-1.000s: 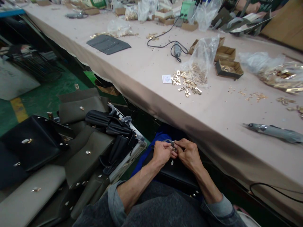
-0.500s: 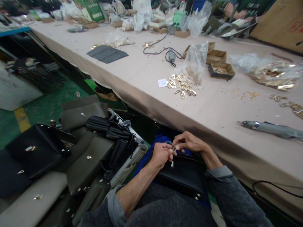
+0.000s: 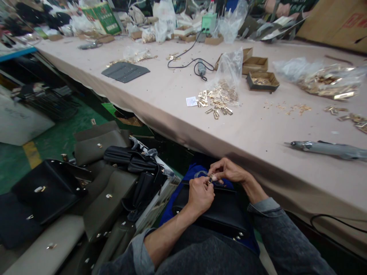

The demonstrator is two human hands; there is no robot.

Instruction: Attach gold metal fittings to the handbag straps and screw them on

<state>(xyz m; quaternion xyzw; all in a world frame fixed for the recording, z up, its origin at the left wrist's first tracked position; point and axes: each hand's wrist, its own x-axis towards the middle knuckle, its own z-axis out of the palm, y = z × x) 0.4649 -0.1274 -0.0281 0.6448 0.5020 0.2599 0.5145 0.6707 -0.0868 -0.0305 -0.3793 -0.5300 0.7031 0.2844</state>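
Observation:
A black leather bag (image 3: 220, 214) lies across my lap on blue cloth (image 3: 168, 214). Above its upper edge, a small gold metal clasp plate (image 3: 211, 178) is pinched between my two hands. My left hand (image 3: 201, 194) has its fingers curled around the lower left side of the plate, back of the hand upward. From the far right side, my right hand (image 3: 228, 170) grips the plate between thumb and fingertips. Part of the plate is hidden by the fingers, and the bag's front fitting is covered by my left hand.
On the table (image 3: 172, 91) are loose gold plates (image 3: 220, 110), a plastic bag of fittings (image 3: 229, 76), a small box (image 3: 263, 81) and a grey electric screwdriver (image 3: 323, 149). Finished-looking black and olive bags (image 3: 110, 194) are piled at my left. A coiled cable (image 3: 197, 63) lies farther back.
My left hand has turned and shifted slightly right and down, now covering the bag's front fitting. My right hand keeps its pinch on the plate. The camera view has tilted slightly.

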